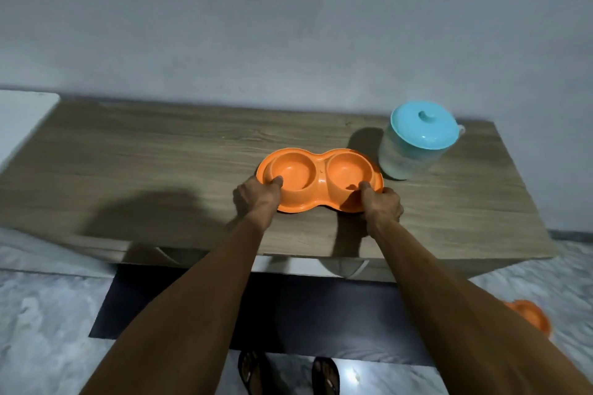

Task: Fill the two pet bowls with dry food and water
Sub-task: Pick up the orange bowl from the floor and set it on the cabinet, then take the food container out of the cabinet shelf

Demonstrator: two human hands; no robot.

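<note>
Crosswise on the table point(160, 154) (both hands gripping) lies the double bowl point(319, 183).

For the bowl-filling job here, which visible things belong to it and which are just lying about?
Belongs to the job:
- orange double bowl, both wells empty, on the wooden table
- left hand and right hand, gripping its near rim
- lidded jug to the bowl's right, contents unclear

Lying about:
- orange object on the floor
- sandals
- dark mat

left hand point(258, 199) closed, thumb on top | right hand point(382, 202) likewise (both arms outstretched)
</note>
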